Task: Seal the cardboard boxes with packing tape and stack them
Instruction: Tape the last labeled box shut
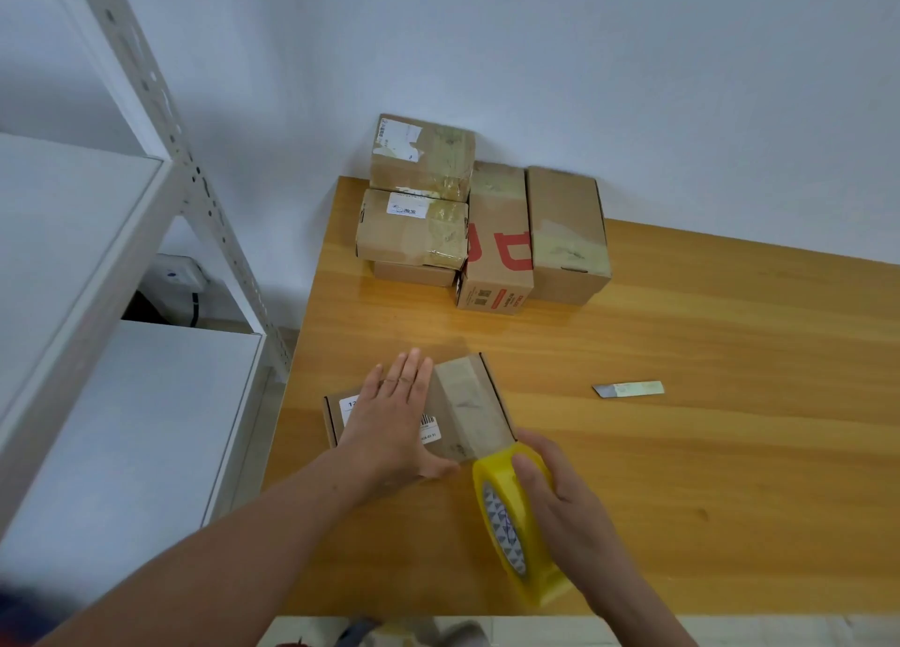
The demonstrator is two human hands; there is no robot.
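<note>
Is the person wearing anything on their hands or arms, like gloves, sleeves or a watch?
No gloves and no watch. Both forearms are bare, with no sleeve in view. The left hand seems to have thin rings on two fingers; the right hand shows none.

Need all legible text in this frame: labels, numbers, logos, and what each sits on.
"12": white label on the flat box, rest covered by the left hand.
Barcode label, same box: digits too blurred.
Red-printed box: big red letters, sideways and cut off, unreadable; QR codes and red strip too small.
Labels on the stacked boxes: blurred.
Tape roll: patterned core, no text.
</note>
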